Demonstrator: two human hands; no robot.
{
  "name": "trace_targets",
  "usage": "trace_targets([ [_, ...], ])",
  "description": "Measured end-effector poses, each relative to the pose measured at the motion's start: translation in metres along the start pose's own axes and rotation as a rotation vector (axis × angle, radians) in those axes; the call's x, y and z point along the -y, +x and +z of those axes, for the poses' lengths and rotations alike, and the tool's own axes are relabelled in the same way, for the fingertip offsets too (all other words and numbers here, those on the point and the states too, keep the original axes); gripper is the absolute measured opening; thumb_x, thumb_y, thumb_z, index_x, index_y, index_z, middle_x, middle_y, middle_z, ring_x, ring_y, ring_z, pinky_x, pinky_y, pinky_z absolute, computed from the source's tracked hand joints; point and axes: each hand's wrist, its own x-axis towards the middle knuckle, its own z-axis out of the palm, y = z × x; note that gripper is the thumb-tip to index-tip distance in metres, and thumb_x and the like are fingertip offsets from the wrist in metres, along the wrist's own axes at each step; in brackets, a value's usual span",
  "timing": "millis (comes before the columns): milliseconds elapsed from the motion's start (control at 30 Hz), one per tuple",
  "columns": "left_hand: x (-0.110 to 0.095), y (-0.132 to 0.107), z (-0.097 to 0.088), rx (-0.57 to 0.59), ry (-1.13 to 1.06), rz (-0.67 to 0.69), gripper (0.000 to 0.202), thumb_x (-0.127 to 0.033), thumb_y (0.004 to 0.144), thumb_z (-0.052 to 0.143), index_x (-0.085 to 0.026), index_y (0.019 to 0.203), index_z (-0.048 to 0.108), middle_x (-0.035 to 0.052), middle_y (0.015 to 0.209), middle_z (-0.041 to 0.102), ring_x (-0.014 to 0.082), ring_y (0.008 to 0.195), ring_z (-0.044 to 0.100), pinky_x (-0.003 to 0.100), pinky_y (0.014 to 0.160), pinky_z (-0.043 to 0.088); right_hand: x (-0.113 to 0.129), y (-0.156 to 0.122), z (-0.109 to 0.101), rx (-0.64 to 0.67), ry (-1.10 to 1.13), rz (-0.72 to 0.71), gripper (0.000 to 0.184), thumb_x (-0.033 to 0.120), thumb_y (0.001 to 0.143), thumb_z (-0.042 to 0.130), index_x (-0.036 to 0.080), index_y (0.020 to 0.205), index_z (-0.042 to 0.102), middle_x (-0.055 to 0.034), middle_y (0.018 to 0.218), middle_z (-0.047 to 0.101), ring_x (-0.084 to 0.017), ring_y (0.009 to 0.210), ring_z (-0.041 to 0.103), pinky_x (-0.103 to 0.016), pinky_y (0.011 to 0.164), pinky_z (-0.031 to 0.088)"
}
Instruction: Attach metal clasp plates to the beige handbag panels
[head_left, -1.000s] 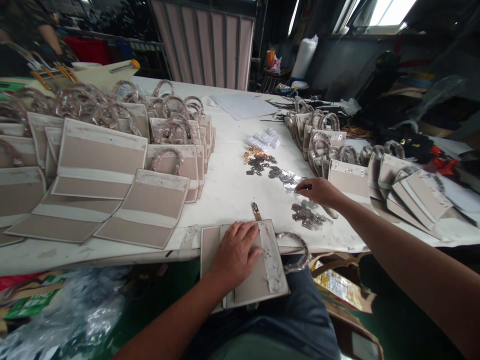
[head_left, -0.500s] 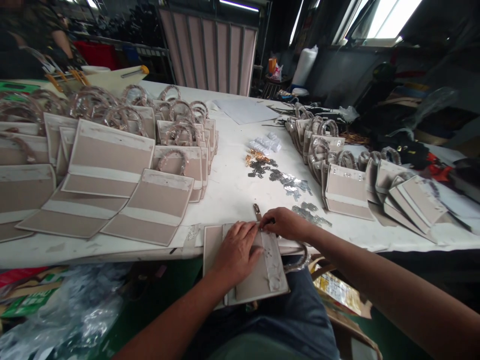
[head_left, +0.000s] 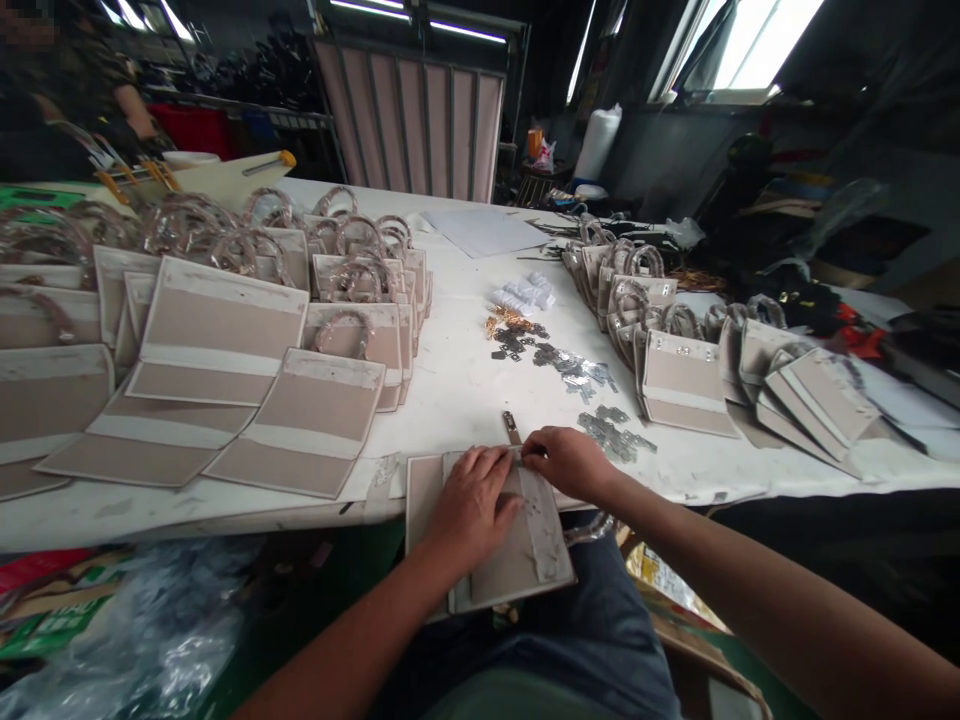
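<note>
The left hand (head_left: 472, 503) lies flat and open on a tan bag (head_left: 510, 578), pressing it down. The bag sits on the person's lap (head_left: 592, 640), up against the table edge (head_left: 187, 525). The right hand (head_left: 571, 464) is curled at the bag's top edge. It may pinch something small, but I cannot tell. A little metal clip (head_left: 511, 428) lies just above. Pressing flat helps keep the bag from sliding.

Left hand (head_left: 472, 503) flat, palm down, right hand (head_left: 568, 464) curled beside it
</note>
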Motion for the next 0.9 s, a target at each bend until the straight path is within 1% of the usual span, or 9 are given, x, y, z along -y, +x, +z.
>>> trace_targets([
  [133, -0.003, 0.000, -0.004, 0.016, -0.008, -0.008, 0.055, -0.028, 0.095, 0.071, -0.018, 0.148, 0.059, 0.0119, 0.151, 0.060, 0.0332, 0.140, 0.050, 0.053, 0.123, 0.043, -0.001, 0.005, -0.002, 0.028, 0.077, 0.054, 0.017, 0.029, 0.089, 0.071, 0.028, 0.099, 0.084, -0.0010, 0.095, 0.082, -0.021, 0.087, 0.071, -0.027, 0.072, 0.044],
  [300, -0.007, 0.006, -0.008, -0.017, -0.036, -0.014, 0.052, -0.026, 0.093, 0.073, -0.022, 0.144, 0.063, 0.0099, 0.145, 0.063, 0.0313, 0.133, 0.053, 0.050, 0.116, 0.048, -0.004, 0.003, 0.001, -0.013, 0.095, 0.083, 0.018, 0.037, 0.088, 0.074, 0.028, 0.100, 0.084, -0.0030, 0.097, 0.082, -0.022, 0.088, 0.071, -0.028, 0.071, 0.044],
  [367, -0.008, 0.015, -0.009, -0.035, -0.042, -0.032, 0.039, -0.028, 0.094, 0.074, -0.024, 0.132, 0.070, 0.0086, 0.132, 0.069, 0.0292, 0.122, 0.059, 0.047, 0.107, 0.052, -0.006, 0.002, 0.002, -0.023, 0.122, 0.098, 0.020, 0.040, 0.088, 0.076, 0.026, 0.099, 0.084, -0.0039, 0.094, 0.082, -0.021, 0.085, 0.071, -0.028, 0.070, 0.044],
  [467, -0.007, 0.031, -0.008, -0.056, -0.018, -0.068, 0.011, -0.028, 0.095, 0.074, -0.024, 0.105, 0.078, 0.0062, 0.108, 0.072, 0.0269, 0.107, 0.063, 0.043, 0.093, 0.053, -0.008, 0.001, 0.002, -0.028, 0.188, 0.102, 0.017, 0.036, 0.087, 0.077, 0.023, 0.095, 0.084, -0.0044, 0.092, 0.082, -0.020, 0.084, 0.071, -0.026, 0.072, 0.047],
  [533, -0.006, 0.038, -0.005, -0.079, -0.010, -0.091, 0.004, -0.027, 0.094, 0.076, -0.024, 0.096, 0.078, 0.0056, 0.101, 0.072, 0.0263, 0.103, 0.063, 0.042, 0.090, 0.052, -0.012, 0.001, 0.000, -0.016, 0.242, 0.090, 0.015, 0.032, 0.088, 0.075, 0.021, 0.094, 0.085, -0.0039, 0.090, 0.082, -0.019, 0.083, 0.072, -0.025, 0.073, 0.048],
  [600, -0.003, 0.041, -0.001, -0.114, -0.020, -0.100, 0.003, -0.025, 0.093, 0.078, -0.024, 0.096, 0.078, 0.0053, 0.101, 0.072, 0.0261, 0.102, 0.063, 0.042, 0.089, 0.051, -0.018, 0.001, -0.001, 0.015, 0.292, 0.067, 0.016, 0.029, 0.090, 0.072, 0.021, 0.094, 0.085, -0.0021, 0.083, 0.080, -0.016, 0.076, 0.070, -0.023, 0.070, 0.049],
  [733, 0.000, 0.039, 0.006, -0.152, -0.058, -0.048, 0.014, -0.019, 0.092, 0.078, -0.027, 0.102, 0.080, 0.0044, 0.108, 0.073, 0.0264, 0.107, 0.062, 0.043, 0.092, 0.050, -0.031, 0.002, -0.002, 0.053, 0.426, 0.069, 0.021, 0.023, 0.087, 0.069, 0.020, 0.100, 0.085, 0.0006, 0.072, 0.076, -0.014, 0.062, 0.064, -0.022, 0.061, 0.048],
  [800, 0.001, 0.039, 0.007, -0.153, -0.080, -0.023, 0.018, -0.017, 0.092, 0.076, -0.029, 0.104, 0.081, 0.0041, 0.112, 0.074, 0.0266, 0.110, 0.062, 0.044, 0.095, 0.050, -0.034, 0.002, -0.001, 0.043, 0.478, 0.087, 0.020, 0.021, 0.084, 0.070, 0.018, 0.098, 0.085, 0.0004, 0.069, 0.075, -0.014, 0.060, 0.062, -0.022, 0.060, 0.048],
  [900, 0.001, 0.039, 0.007, -0.153, -0.092, -0.018, 0.017, -0.017, 0.093, 0.075, -0.030, 0.103, 0.081, 0.0039, 0.114, 0.074, 0.0267, 0.112, 0.063, 0.045, 0.095, 0.050, -0.033, 0.001, -0.002, 0.041, 0.464, 0.068, 0.019, 0.021, 0.082, 0.069, 0.018, 0.093, 0.085, 0.0003, 0.070, 0.075, -0.014, 0.061, 0.063, -0.023, 0.062, 0.048],
])
